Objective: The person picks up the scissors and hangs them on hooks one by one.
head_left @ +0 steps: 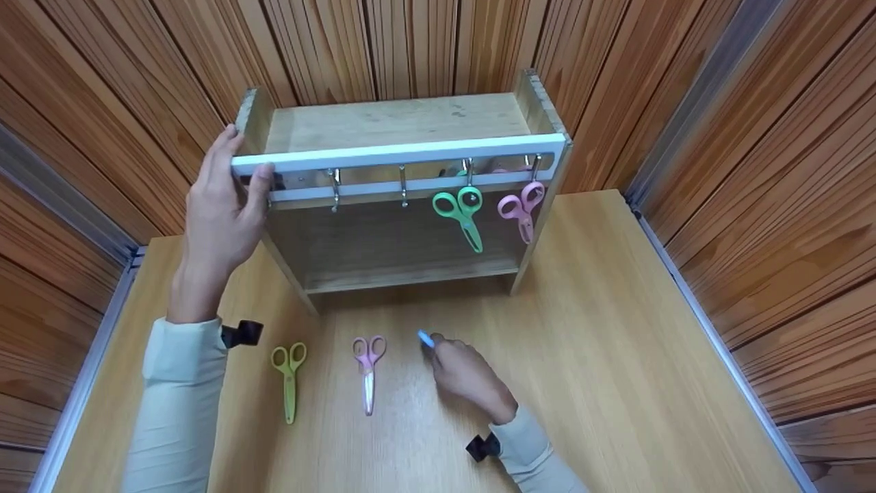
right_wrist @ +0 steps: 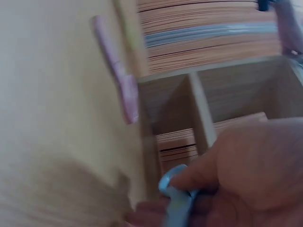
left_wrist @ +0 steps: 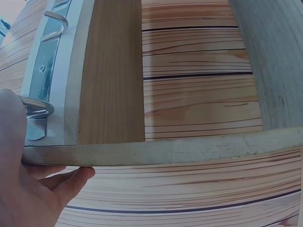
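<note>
My left hand (head_left: 226, 219) grips the upper left corner of a small wooden shelf (head_left: 397, 120), thumb in front by the hook rail (head_left: 369, 155) and fingers around the side board. Low over the table, my right hand (head_left: 472, 378) holds blue scissors (right_wrist: 177, 208), thumb on the handle loop. Green scissors (head_left: 466, 218) and pink scissors (head_left: 524, 218) hang from the two right hooks; the two left hooks carry nothing. On the table in front lie yellow-green scissors (head_left: 289, 390) and pink-handled scissors (head_left: 369, 387).
The wooden table (head_left: 616, 356) extends under and around the shelf. Wood-patterned panels (head_left: 438, 48) close it in at the back and both sides, with metal strips (head_left: 718, 349) along the side edges.
</note>
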`<action>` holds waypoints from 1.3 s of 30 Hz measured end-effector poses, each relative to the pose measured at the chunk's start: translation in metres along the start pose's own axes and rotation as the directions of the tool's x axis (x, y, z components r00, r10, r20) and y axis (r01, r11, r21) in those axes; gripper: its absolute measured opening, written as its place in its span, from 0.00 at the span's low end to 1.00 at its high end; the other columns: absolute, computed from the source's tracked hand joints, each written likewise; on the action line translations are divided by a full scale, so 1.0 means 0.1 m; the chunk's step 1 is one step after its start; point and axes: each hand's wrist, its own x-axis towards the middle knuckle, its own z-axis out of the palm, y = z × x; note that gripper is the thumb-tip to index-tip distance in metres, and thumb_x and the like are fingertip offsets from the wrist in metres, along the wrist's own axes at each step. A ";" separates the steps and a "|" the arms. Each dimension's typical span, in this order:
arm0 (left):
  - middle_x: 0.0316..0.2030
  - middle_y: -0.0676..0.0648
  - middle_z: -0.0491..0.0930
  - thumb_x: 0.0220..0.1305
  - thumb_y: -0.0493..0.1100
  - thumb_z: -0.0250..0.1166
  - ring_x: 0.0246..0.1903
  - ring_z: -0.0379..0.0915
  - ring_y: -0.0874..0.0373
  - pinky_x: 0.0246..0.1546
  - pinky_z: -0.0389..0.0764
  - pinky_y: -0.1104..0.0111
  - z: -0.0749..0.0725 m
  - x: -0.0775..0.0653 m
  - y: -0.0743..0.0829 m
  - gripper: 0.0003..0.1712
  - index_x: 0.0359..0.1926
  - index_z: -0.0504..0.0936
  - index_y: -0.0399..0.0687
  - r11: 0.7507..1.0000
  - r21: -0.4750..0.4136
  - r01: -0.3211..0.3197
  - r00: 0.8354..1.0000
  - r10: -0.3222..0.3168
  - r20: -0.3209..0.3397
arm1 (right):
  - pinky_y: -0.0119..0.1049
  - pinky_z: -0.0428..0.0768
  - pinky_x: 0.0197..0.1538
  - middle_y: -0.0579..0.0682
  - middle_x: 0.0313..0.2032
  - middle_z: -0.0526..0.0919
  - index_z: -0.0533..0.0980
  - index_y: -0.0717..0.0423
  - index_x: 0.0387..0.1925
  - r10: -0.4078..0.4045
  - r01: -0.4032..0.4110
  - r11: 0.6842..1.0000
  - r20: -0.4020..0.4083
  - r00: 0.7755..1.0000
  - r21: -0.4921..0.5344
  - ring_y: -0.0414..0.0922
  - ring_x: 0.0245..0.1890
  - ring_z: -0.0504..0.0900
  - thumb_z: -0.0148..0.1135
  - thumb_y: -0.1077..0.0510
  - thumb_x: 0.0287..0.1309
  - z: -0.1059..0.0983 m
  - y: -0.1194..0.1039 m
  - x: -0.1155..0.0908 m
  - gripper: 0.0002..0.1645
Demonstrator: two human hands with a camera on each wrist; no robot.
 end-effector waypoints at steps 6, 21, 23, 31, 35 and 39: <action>0.80 0.38 0.61 0.80 0.52 0.58 0.77 0.63 0.38 0.79 0.63 0.42 0.00 -0.01 0.00 0.36 0.78 0.64 0.37 1.000 -0.004 0.001 1.000 -0.001 0.003 | 0.28 0.73 0.31 0.50 0.30 0.76 0.77 0.68 0.56 -0.042 0.001 0.950 0.124 0.991 0.313 0.39 0.25 0.71 0.48 0.62 0.81 -0.14 -0.02 0.01 0.16; 0.81 0.38 0.60 0.81 0.58 0.55 0.76 0.64 0.38 0.79 0.64 0.44 0.00 -0.01 0.01 0.38 0.78 0.63 0.38 1.000 0.008 0.000 1.000 0.000 0.001 | 0.58 0.76 0.72 0.65 0.66 0.81 0.69 0.67 0.73 -0.200 0.044 0.728 0.151 0.968 0.684 0.64 0.69 0.79 0.47 0.60 0.82 -0.40 -0.04 0.13 0.25; 0.81 0.38 0.60 0.81 0.58 0.55 0.76 0.64 0.38 0.79 0.64 0.44 0.00 -0.01 0.01 0.38 0.78 0.63 0.38 1.000 0.007 0.006 1.000 -0.006 0.004 | 0.60 0.77 0.71 0.67 0.65 0.81 0.69 0.68 0.72 -0.214 0.053 0.709 0.142 0.966 0.704 0.64 0.67 0.80 0.46 0.60 0.83 -0.44 -0.06 0.16 0.25; 0.79 0.36 0.62 0.80 0.51 0.58 0.77 0.63 0.36 0.79 0.62 0.43 0.01 0.01 -0.01 0.35 0.77 0.65 0.34 1.000 -0.003 -0.022 1.000 0.022 -0.018 | 0.46 0.80 0.71 0.63 0.64 0.83 0.73 0.61 0.70 -0.207 0.057 0.668 0.111 0.972 0.742 0.55 0.65 0.84 0.48 0.57 0.82 -0.67 -0.22 0.24 0.23; 0.80 0.37 0.62 0.80 0.50 0.58 0.77 0.62 0.36 0.79 0.62 0.43 0.00 0.00 0.00 0.35 0.77 0.65 0.36 1.000 -0.003 -0.013 1.000 0.013 -0.012 | 0.46 0.79 0.72 0.63 0.64 0.83 0.72 0.59 0.71 -0.223 0.082 0.655 0.089 0.971 0.751 0.51 0.65 0.85 0.49 0.58 0.82 -0.78 -0.29 0.28 0.24; 0.80 0.38 0.61 0.80 0.52 0.57 0.78 0.62 0.37 0.80 0.62 0.44 0.00 0.00 0.01 0.35 0.77 0.65 0.37 1.000 -0.004 -0.002 1.000 0.002 -0.002 | 0.45 0.79 0.71 0.64 0.64 0.83 0.71 0.60 0.72 -0.245 0.112 0.644 0.065 0.967 0.757 0.52 0.65 0.85 0.50 0.58 0.81 -0.89 -0.37 0.30 0.24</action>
